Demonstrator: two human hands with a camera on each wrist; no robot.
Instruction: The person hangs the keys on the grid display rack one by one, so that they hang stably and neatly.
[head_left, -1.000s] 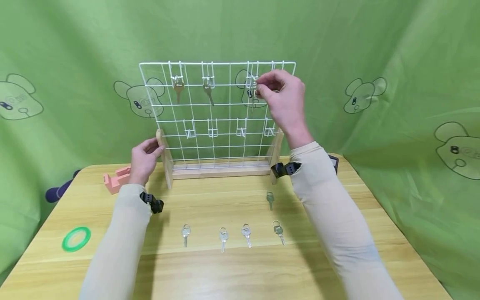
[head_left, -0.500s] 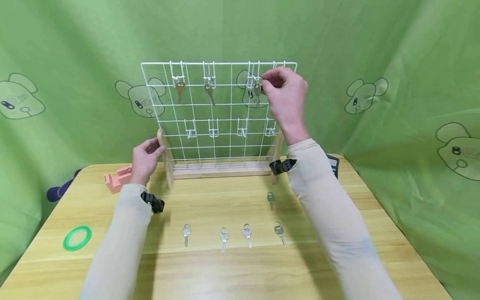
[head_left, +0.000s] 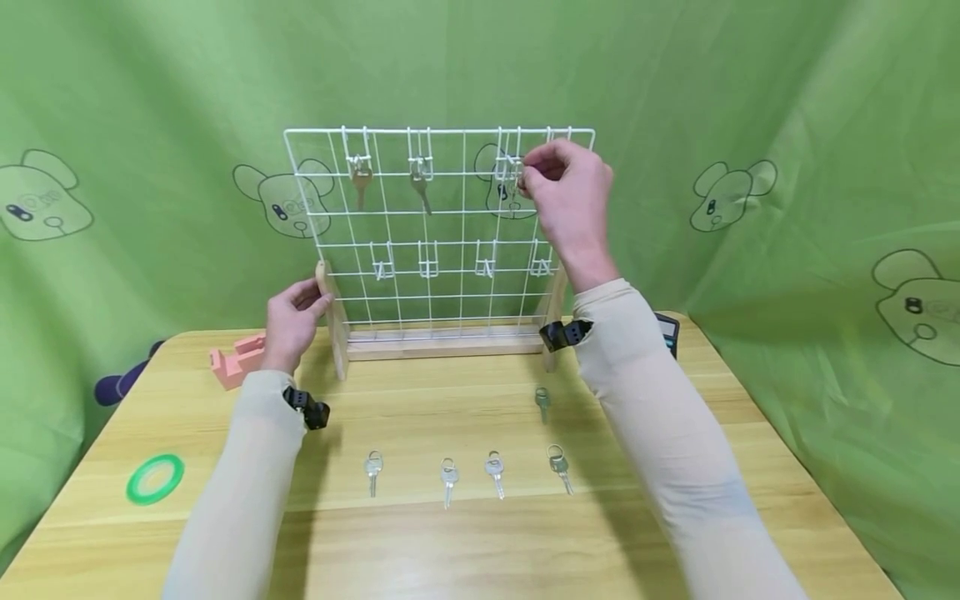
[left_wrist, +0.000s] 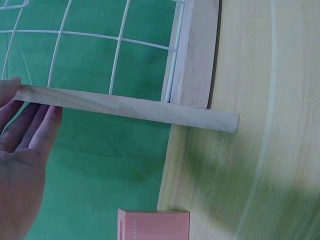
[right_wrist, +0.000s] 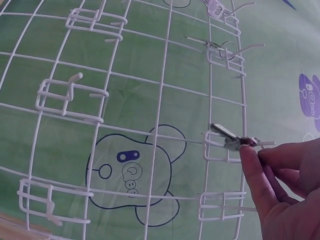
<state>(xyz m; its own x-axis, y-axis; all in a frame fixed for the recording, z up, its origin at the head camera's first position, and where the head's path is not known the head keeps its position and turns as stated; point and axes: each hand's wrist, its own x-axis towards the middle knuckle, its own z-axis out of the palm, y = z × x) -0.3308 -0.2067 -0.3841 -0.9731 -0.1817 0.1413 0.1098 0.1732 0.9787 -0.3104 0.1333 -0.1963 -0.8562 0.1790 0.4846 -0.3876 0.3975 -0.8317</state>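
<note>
Right wrist view, pinched key (right_wrist: 228, 138) clear, head view, partly hidden

Silver metal key (right_wrist: 232, 144) at the fingertips of the right hand (right_wrist: 290, 187): ring partly covered, can't tell if it's seated on the white wire hook (right_wrist: 269, 143). Dark boxy device (head_left: 667, 327), lower right of those fingers, half behind the beige fabric sleeve (head_left: 651, 396). Left wrist view: left hand (left_wrist: 22, 165) clipped at left; pink rectangular block (left_wrist: 155, 225) below its fingers cut off, lettering too small.

Long, close-fitting cream sleeves (head_left: 656, 408) bear small, boxy black cameras (head_left: 553, 336), one near each cuff
</note>
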